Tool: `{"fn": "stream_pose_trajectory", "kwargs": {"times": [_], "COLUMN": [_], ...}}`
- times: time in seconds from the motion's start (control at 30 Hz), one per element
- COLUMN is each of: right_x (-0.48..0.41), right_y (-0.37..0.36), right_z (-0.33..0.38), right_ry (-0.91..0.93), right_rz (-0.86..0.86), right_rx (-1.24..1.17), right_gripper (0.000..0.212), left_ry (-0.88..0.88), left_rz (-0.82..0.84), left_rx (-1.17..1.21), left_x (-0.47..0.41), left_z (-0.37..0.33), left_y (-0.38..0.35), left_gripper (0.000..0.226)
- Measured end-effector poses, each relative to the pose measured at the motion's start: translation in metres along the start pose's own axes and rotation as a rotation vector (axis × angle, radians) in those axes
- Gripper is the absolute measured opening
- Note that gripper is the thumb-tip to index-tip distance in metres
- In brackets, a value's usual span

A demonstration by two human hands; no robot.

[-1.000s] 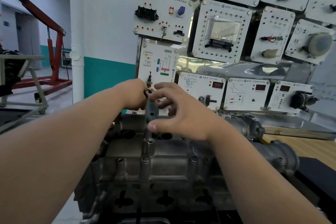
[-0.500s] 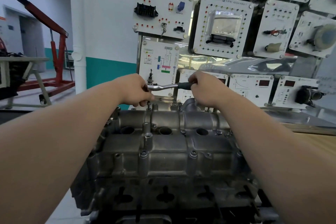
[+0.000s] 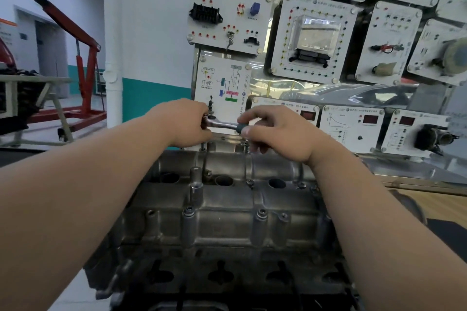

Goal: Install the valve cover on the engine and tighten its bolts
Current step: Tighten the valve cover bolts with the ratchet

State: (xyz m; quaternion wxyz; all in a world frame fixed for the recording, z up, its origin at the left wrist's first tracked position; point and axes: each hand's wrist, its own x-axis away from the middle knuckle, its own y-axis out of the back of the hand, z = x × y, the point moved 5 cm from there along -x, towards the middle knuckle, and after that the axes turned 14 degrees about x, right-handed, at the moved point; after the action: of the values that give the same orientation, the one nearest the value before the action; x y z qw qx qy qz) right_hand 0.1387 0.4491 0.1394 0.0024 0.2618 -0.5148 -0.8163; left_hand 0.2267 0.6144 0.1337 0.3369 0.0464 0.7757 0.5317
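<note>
A grey metal valve cover (image 3: 227, 212) lies on top of the engine, with several bolts standing in its bosses. A ratchet wrench (image 3: 223, 124) is held level above the cover's far edge. My left hand (image 3: 188, 125) grips the ratchet's head, over an extension that runs down to the far edge. My right hand (image 3: 275, 134) pinches the dark handle end between thumb and fingers. The socket and the bolt under it are hidden behind my left hand.
A wall of white training panels (image 3: 313, 38) with gauges and connectors stands right behind the engine. A red engine hoist (image 3: 86, 63) and a metal stand (image 3: 38, 98) are at the left. A wooden bench top (image 3: 434, 199) lies to the right.
The ratchet handle swung from pointing toward me to pointing right. My right hand then loosened from a full grip to a finger pinch on the handle. My left hand stayed on the head.
</note>
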Motion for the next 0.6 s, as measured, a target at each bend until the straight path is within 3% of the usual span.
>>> {"fn": "stream_pose_trajectory", "kwargs": {"times": [0.17,0.4,0.47,0.6], "right_x": [0.003,0.002,0.003,0.003], "right_y": [-0.017,-0.030,-0.023,0.016], "right_z": [0.027,0.034,0.031,-0.004], "right_ry": [0.137,0.201,0.196,0.005], "right_rz": [0.173,0.212,0.147,-0.182], "right_rx": [-0.228,-0.030,-0.020,0.047], "right_gripper": [0.032,0.069,0.063,0.025], "left_ry": [0.037,0.083,0.117,0.170], "left_rz": [0.087,0.128,0.164,0.202], "left_rx": [-0.032,0.080,0.171,0.326], "left_x": [-0.005,-0.009,-0.009,-0.008], "left_z": [-0.002,-0.002,0.002,0.009], "left_y": [-0.005,-0.007,-0.007,-0.007], "left_gripper": [0.024,0.022,0.024,0.026]}}
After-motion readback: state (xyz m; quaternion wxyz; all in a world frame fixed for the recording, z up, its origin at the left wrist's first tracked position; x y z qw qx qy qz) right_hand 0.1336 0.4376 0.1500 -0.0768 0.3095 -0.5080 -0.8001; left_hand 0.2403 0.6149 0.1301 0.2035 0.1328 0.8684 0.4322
